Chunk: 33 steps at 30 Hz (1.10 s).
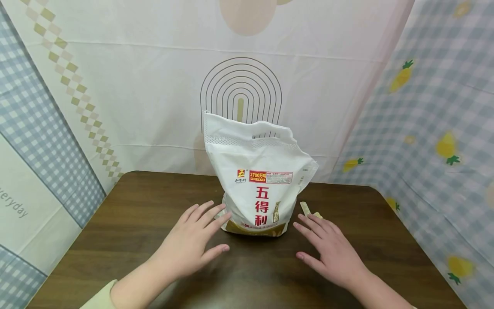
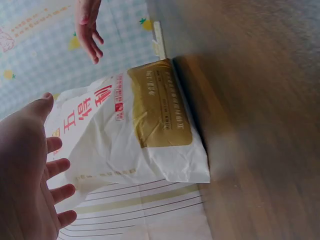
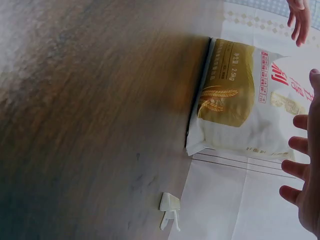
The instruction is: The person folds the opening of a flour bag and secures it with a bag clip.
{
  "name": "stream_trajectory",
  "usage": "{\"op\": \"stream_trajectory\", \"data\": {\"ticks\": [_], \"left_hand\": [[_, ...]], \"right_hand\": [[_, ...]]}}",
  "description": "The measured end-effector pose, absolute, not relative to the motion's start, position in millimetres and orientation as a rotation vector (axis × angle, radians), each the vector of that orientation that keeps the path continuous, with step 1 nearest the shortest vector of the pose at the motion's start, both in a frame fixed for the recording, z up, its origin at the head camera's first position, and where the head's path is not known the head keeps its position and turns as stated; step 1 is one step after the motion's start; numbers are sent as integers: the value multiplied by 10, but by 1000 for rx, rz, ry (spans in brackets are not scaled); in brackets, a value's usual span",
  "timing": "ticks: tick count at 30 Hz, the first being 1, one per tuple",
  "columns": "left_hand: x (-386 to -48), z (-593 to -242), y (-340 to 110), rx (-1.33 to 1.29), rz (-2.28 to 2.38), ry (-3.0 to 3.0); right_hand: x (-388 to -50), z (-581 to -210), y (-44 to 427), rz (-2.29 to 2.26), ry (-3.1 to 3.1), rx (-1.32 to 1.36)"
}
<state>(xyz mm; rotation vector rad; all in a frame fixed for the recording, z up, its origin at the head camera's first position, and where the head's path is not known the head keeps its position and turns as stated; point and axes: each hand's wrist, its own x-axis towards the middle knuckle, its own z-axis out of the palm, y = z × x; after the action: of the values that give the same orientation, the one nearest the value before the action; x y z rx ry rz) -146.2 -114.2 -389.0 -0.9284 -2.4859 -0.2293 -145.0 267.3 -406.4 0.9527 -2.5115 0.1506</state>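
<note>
A white bag with red lettering and a gold base point(image 1: 247, 167) stands upright on the brown table point(image 1: 154, 193); its top is raised, with a handle slot. My left hand point(image 1: 193, 240), fingers spread, is at the bag's lower left; in the left wrist view the same hand point(image 2: 30, 170) holds nothing. On the other side my right hand point(image 1: 332, 249) hovers with fingers apart, in front of a small pale clip-like object point(image 1: 305, 208). The right wrist view shows that hand point(image 3: 307, 165) beside the bag point(image 3: 250, 90), and the pale object point(image 3: 170, 202) separate on the table.
Behind the table hangs a white cloth point(image 1: 154, 86) with an arch pattern. A blue checked cloth with pineapples point(image 1: 436, 107) is on the right, and another checked cloth point(image 1: 34, 98) on the left.
</note>
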Motion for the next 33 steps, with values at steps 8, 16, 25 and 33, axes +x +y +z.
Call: {"op": "stream_trajectory", "data": {"ticks": [8, 16, 25, 33], "left_hand": [[-1498, -3760, -1106, -887, -260, -2497], [-1547, -3654, -1045, -839, -339, -2465], [-1587, -3527, -974, -779, -390, -2481], [-1640, -3366, -905, -737, -420, -2484]], "right_hand": [[-1520, -4059, 2660, 215, -2538, 880], [-1609, -4033, 2632, 309, -2468, 792], [-1720, -3974, 2648, 359, -2445, 730], [-1830, -3912, 2634, 426, -2466, 652]]}}
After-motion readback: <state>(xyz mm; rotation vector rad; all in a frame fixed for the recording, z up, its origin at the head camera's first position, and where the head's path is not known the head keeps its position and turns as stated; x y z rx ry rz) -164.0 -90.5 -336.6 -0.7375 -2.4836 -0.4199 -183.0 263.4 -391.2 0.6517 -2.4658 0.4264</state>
